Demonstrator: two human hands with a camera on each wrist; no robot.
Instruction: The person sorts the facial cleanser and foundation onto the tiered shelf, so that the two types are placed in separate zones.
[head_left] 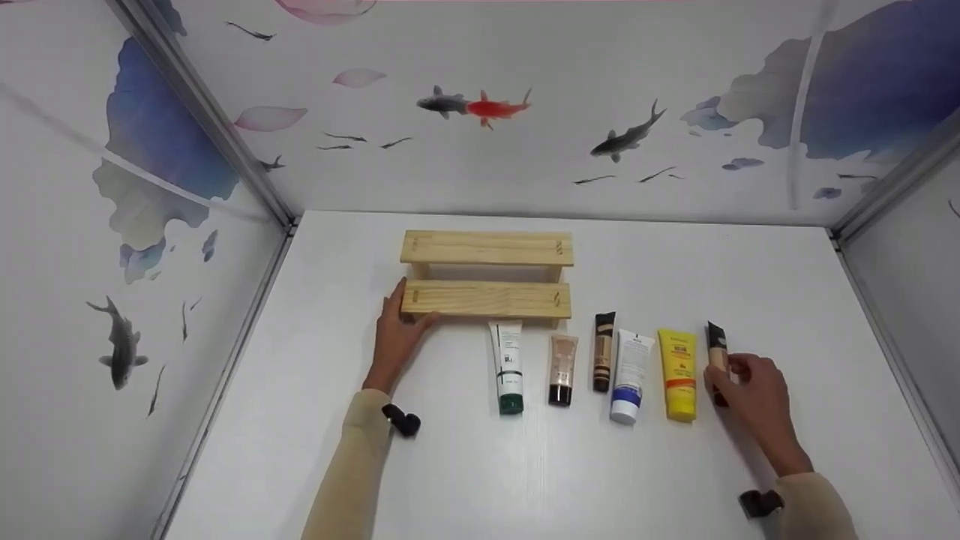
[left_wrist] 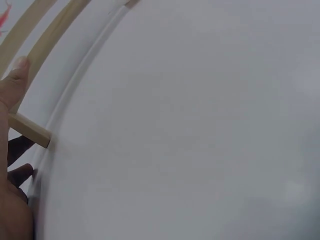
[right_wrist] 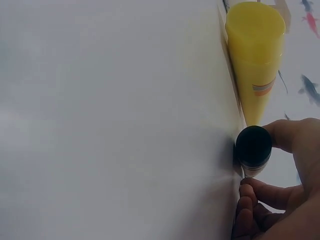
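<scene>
At the left end of a two-step wooden rack [head_left: 487,298], my left hand [head_left: 396,337] grips the lower step, thumb at its front edge. The left wrist view shows the thumb [left_wrist: 19,75] against the wood and other fingers beside a rack leg [left_wrist: 31,131]. My right hand [head_left: 757,390] pinches a small beige tube [head_left: 718,352] with a dark cap [right_wrist: 254,146] between thumb and fingers, low at the table. Just left of it lies a yellow tube [head_left: 679,375], also large in the right wrist view [right_wrist: 254,55].
More tubes lie in a row before the rack: a white one with green cap [head_left: 510,367], a rose-beige one [head_left: 562,369], a dark-and-tan one [head_left: 603,352] and a white-and-blue one [head_left: 631,375]. Printed walls [head_left: 555,180] bound the white table [head_left: 480,480] at the back and sides.
</scene>
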